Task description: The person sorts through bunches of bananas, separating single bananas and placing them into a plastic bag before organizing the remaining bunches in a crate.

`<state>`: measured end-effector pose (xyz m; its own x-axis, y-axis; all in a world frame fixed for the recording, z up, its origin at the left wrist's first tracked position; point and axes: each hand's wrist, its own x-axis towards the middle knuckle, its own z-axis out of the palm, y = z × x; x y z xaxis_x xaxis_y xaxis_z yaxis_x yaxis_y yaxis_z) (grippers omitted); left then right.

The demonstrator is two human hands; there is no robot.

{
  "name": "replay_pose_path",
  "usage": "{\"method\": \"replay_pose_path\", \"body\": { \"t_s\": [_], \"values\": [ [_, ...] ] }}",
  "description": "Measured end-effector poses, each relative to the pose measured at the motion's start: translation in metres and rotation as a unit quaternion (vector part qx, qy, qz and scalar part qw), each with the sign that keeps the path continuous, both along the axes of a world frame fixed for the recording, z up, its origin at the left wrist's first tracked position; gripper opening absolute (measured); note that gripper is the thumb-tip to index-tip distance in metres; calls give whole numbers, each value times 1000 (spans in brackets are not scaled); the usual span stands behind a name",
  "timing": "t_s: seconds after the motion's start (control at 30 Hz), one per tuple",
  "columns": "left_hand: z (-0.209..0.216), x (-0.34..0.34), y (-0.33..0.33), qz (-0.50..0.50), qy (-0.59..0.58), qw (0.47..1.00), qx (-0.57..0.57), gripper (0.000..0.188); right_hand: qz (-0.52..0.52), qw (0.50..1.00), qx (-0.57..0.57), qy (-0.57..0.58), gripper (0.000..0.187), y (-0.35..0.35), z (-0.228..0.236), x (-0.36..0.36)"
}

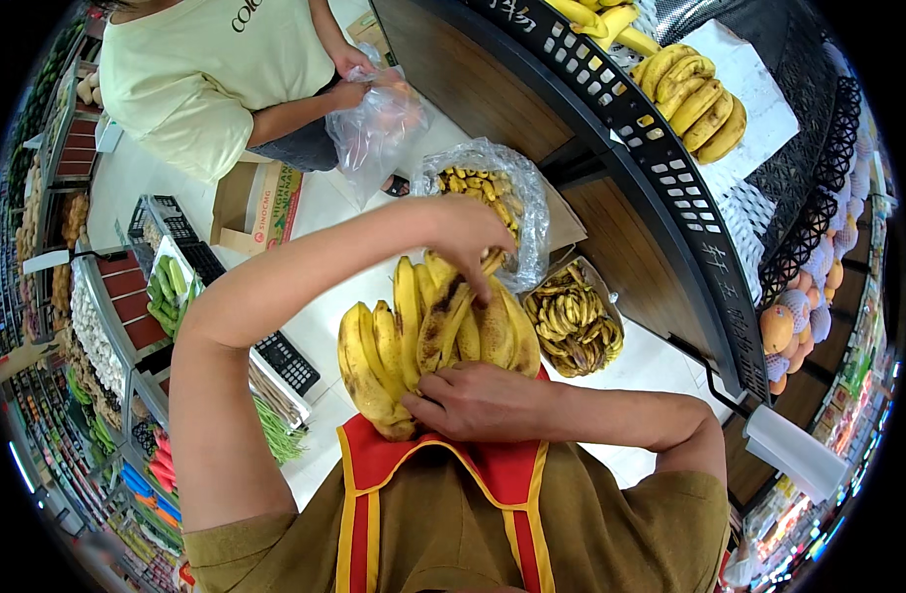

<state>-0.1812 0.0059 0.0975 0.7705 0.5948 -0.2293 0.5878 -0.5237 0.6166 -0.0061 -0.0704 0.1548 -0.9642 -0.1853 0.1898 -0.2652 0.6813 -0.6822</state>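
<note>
A large bunch of yellow bananas (374, 346) with brown spots is held up in front of my red and yellow apron. My right hand (481, 400) is closed around the lower near side of the bunch, its fingers curled over the peels. Over the top, my left hand (468, 237) reaches from the far side with bent fingers on a browned banana (441, 324). The left fingertips are partly hidden. Beyond the bunch stands a plastic-lined box (532, 212) with small bananas. Beside it is another box of heavily browned bananas (574, 314).
A curved display stand with a black perforated rim (660, 133) rises at the right, bearing yellow bananas (695, 104) and netted round fruit (797, 321). At the far left a person (191, 84) holds a clear plastic bag (379, 128). Vegetable shelves and a cardboard box (257, 203) are at left.
</note>
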Motion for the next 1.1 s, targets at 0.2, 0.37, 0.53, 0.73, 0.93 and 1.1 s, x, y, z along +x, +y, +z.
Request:
{"method": "replay_pose_path", "body": {
  "t_s": [0.2, 0.37, 0.53, 0.73, 0.93, 1.1],
  "values": [
    [-43, -18, -1, 174, -69, 858, -478, 51, 7, 999, 2, -48, 21, 4, 9, 2],
    [-64, -5, -15, 170, -133, 846, -488, 42, 6, 999, -4, -43, 30, 1, 4, 5],
    [-74, -2, -12, 184, -181, 802, -538, 34, -8, 999, -7, -40, 31, -3, 3, 7],
    [-76, -3, -15, 237, -196, 794, -525, 33, -11, 998, -26, -58, 31, -4, 5, 10],
    [-67, -5, -21, 274, -183, 815, -476, 38, -39, 996, -23, -74, 32, -3, -2, 12],
    [-42, -43, -31, 441, -271, 777, -359, 36, -92, 991, -28, -95, 33, 5, 1, 14]
  ]
}}
